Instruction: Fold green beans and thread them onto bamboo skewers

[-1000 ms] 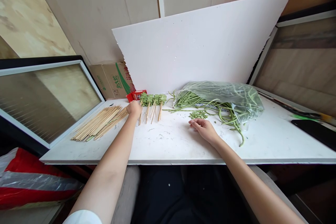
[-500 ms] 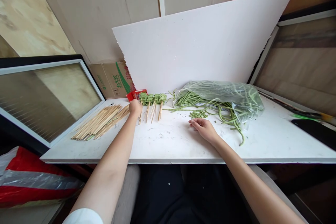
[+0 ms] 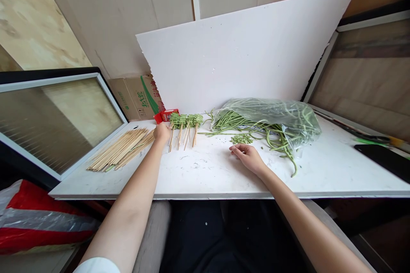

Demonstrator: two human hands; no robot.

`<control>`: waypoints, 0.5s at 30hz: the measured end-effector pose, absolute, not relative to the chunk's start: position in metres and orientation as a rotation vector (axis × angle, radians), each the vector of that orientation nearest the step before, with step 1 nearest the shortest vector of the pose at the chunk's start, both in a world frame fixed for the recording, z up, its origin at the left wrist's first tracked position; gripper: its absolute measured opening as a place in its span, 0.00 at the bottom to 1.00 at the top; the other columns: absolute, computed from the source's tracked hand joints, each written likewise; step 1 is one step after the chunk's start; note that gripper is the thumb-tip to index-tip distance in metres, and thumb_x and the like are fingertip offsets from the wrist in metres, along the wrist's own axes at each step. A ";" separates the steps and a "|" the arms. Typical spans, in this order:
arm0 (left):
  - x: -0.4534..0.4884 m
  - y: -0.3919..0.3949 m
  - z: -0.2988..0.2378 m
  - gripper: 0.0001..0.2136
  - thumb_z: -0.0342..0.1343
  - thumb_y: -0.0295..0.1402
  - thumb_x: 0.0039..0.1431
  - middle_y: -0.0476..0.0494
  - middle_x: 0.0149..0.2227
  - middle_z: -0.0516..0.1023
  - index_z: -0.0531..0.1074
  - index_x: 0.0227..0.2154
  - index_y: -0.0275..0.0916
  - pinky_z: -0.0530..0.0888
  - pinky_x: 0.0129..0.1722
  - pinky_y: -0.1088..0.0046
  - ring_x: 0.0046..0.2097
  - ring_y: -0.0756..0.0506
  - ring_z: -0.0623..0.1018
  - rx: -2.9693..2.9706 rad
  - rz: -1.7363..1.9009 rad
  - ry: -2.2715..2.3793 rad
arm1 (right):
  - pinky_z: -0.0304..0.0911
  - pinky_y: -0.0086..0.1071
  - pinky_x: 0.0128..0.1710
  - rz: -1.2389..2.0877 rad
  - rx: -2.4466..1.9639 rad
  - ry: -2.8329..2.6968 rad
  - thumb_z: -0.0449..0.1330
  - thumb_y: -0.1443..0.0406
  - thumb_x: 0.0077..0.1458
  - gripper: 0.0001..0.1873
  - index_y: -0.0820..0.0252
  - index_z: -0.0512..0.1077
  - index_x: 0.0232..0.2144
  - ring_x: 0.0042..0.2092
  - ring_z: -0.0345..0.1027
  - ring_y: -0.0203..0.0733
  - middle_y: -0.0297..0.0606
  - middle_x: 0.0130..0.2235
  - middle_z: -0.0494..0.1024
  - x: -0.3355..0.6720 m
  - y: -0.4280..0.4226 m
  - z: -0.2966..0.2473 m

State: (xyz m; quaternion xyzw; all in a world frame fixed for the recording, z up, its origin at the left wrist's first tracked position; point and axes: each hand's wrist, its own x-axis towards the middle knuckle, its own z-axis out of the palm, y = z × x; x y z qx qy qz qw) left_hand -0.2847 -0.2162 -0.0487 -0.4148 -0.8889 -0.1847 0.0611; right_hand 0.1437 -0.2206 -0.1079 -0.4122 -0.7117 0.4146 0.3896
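Note:
My left hand [image 3: 162, 132] is at the back left of the table, between a pile of bamboo skewers [image 3: 123, 147] and a row of skewered green bean pieces [image 3: 186, 120]. Its back faces me and hides most of the fingers, so whether it grips anything cannot be seen. The bare skewer ends point toward me. My right hand [image 3: 246, 155] rests on the table with fingers curled and thumb against the index finger; nothing shows in it. Just beyond it lies a small heap of cut bean pieces [image 3: 241, 139].
A clear plastic bag [image 3: 272, 111] of long beans [image 3: 235, 121] lies at the back right, some beans spilling out. A red box [image 3: 166, 115] and a cardboard carton [image 3: 136, 98] stand behind the left hand. A black phone-like slab [image 3: 382, 160] lies at the right.
My left hand has shifted slightly left, away from the skewered beans, leaving more of the leftmost sticks in sight. My right hand has stayed put.

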 end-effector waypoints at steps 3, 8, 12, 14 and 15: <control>-0.286 -0.217 -0.049 0.11 0.57 0.40 0.67 0.34 0.45 0.85 0.83 0.41 0.43 0.76 0.43 0.62 0.48 0.34 0.84 -1.274 -0.522 -2.685 | 0.68 0.39 0.45 1.053 -1.047 -1.816 0.61 0.44 0.59 0.24 0.58 0.80 0.35 0.39 0.76 0.50 0.43 0.37 0.85 0.144 -0.221 -0.108; -0.284 -0.212 -0.048 0.10 0.61 0.38 0.66 0.31 0.48 0.84 0.82 0.43 0.38 0.77 0.48 0.60 0.53 0.33 0.82 -1.325 -0.432 -2.671 | 0.68 0.39 0.42 1.051 -1.065 -1.819 0.62 0.45 0.59 0.23 0.58 0.81 0.35 0.38 0.76 0.50 0.43 0.37 0.85 0.144 -0.224 -0.105; -0.283 -0.208 -0.045 0.16 0.62 0.40 0.68 0.34 0.54 0.79 0.76 0.53 0.36 0.79 0.52 0.56 0.54 0.37 0.80 -1.328 -0.371 -2.694 | 0.67 0.38 0.41 1.052 -1.069 -1.816 0.62 0.45 0.58 0.23 0.58 0.80 0.35 0.37 0.76 0.49 0.43 0.36 0.85 0.144 -0.225 -0.103; -0.283 -0.208 -0.045 0.15 0.62 0.39 0.67 0.32 0.52 0.80 0.78 0.51 0.36 0.79 0.50 0.58 0.53 0.35 0.81 -1.319 -0.366 -2.695 | 0.67 0.38 0.42 1.046 -1.070 -1.825 0.61 0.45 0.59 0.23 0.58 0.80 0.35 0.37 0.76 0.49 0.42 0.36 0.85 0.143 -0.225 -0.102; -0.283 -0.209 -0.044 0.13 0.63 0.39 0.66 0.30 0.50 0.82 0.80 0.48 0.36 0.78 0.49 0.59 0.53 0.33 0.81 -1.312 -0.369 -2.693 | 0.66 0.38 0.42 1.044 -1.070 -1.829 0.61 0.45 0.59 0.23 0.58 0.80 0.35 0.37 0.75 0.48 0.42 0.36 0.85 0.143 -0.225 -0.102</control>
